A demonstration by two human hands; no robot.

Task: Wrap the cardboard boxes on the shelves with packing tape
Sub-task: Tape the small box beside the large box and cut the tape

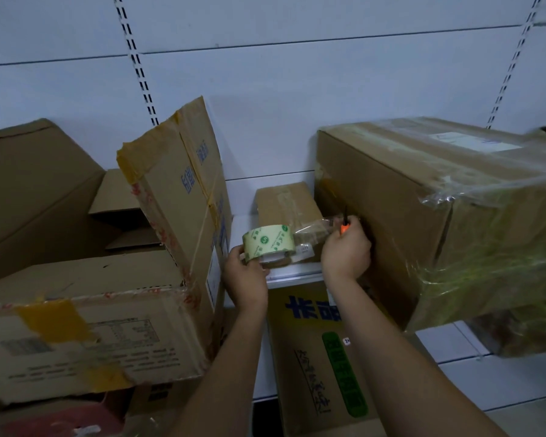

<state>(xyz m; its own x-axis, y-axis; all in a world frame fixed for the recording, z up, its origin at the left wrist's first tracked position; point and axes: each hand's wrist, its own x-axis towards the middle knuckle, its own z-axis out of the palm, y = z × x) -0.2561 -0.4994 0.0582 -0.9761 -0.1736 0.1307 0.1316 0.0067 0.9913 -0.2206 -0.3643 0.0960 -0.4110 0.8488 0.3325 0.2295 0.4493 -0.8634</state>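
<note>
**Tape stretched to the big box, cutter at the strip**

Your left hand (246,279) grips the roll of packing tape (268,244), fingers curled round its rim and core, holding it just left of the large wrapped box (423,222) on the right of the shelf (292,274). Your right hand (346,252) is closed round a small orange-handled cutter (345,225), pressed close against the box's left face where the clear strip of tape (316,225) runs from the roll to the cardboard.

The tape is thin, clingy and quick to fold on itself, so keep it taut between roll and box; slack will probably make it stick to itself or to your fingers. The roll is light and stiff: hold it by the rim and core, as you do, never by the sticky face. The big box looks bulky and possibly heavy, and it overhangs the shelf's front edge, so judge it liable to shift if you pull hard. Its film is already wrinkled and loose at the near corner.

A small box (284,203) sits behind the roll, near your working gap. The tall tilted box (183,190) leans just left of your left hand, above a battered carton (85,339). A printed carton (316,357) stands below the shelf under your forearms. The space between these is tight for swinging the roll.
</note>
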